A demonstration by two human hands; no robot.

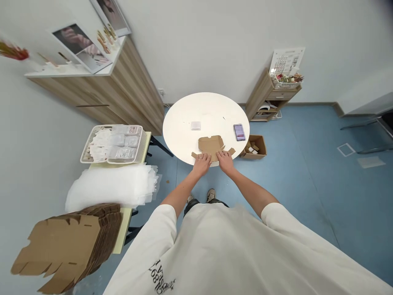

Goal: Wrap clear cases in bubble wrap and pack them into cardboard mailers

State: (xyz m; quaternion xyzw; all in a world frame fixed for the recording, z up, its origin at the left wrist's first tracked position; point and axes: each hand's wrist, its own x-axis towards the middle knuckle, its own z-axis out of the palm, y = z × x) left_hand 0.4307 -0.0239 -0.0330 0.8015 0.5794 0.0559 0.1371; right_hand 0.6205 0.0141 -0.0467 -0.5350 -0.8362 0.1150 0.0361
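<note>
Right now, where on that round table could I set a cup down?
Bare tabletop runs along the far rim, behind the small white packet and the purple packet, and on the left, between the white packet and the rim. The near edge is crowded: the left hand and right hand rest on a flat cardboard blank.

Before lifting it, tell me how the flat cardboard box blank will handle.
The die-cut cardboard blank looks light and fairly stiff, though its creased flaps may bend. Lying flat, it should slide, not roll, on the round white table.
</note>
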